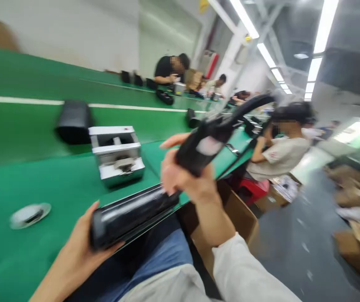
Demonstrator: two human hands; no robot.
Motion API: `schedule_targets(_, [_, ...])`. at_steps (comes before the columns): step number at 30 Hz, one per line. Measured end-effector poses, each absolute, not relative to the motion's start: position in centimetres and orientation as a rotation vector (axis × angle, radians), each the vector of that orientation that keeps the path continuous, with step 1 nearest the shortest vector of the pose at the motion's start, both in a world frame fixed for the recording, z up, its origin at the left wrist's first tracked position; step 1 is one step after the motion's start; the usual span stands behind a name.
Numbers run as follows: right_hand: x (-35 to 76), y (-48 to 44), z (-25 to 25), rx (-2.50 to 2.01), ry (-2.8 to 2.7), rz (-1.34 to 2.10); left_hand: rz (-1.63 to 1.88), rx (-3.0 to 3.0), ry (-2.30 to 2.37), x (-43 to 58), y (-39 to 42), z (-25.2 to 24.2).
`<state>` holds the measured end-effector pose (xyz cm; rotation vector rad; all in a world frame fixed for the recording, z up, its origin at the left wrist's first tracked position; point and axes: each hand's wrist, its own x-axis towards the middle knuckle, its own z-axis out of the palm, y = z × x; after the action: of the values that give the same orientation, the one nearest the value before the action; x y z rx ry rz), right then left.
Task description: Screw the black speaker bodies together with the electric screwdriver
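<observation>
My left hand point(79, 247) grips the left end of a glossy black cylinder point(132, 218), thumb on top and fingers underneath. The cylinder lies slanted above the bench's front edge. In my right hand point(180, 167) is a black corded hand tool point(195, 151) with a pale label, blurred by motion. A thick black cord curves from its upper end. The tool's lower end is over the cylinder's right end; whether they touch I cannot tell. A silver-and-white box-shaped fixture point(117, 155) stands on the green bench behind the cylinder.
A shallow round dish point(30, 215) sits on the green bench point(3, 260) at left. A dark block-shaped part point(74, 121) stands behind it. A cardboard box point(233, 209) is below the bench edge. One co-worker point(283, 147) sits at right; several others work farther back.
</observation>
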<state>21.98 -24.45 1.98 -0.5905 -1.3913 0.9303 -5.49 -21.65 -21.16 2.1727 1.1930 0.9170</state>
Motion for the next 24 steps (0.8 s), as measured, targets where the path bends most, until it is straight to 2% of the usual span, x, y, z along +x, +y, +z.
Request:
schedule_targets(4, [21.7, -19.2, 3.6, -0.582, -1.322, 0.403, 0.804, 2.024, 1.116, -6.2, -22.7, -21.5])
schedule_targets(7, [20.0, -13.4, 2.7, -0.555, -1.276, 0.225, 0.813, 1.958, 1.104, -6.1, -22.8, -20.9])
schedule_targets(13, [17.6, -7.4, 0.0, -0.47, -1.274, 0.236, 0.819, 1.943, 1.064, -6.0, -23.3, -20.3])
schedule_targets(24, [17.0, -5.2, -1.7, -0.565, -1.328, 0.217, 0.813, 1.939, 1.066, -6.0, -23.2, -20.2])
